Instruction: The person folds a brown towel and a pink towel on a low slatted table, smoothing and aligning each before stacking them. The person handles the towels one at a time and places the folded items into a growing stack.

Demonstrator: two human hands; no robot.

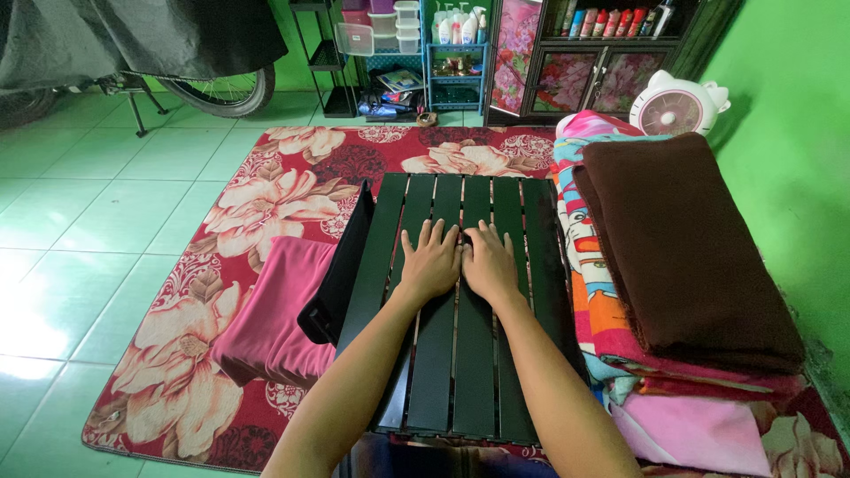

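Head view: left hand (431, 261) & right hand (488, 259) flat, open on slatted table (460, 354).

Motorbike (133, 44): under grey cover, cut by top and left edges. Slatted desk (443, 354): near end cut by bottom edge. Bottles (611, 19) on cabinet shelf too small to identify. Dark cloth (341, 265) partly hidden behind desk.

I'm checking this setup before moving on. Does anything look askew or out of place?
Little stands out. Both hands, left and right, lie flat on the dark slatted table. A black cloth hangs off its left edge onto the pink cushion.
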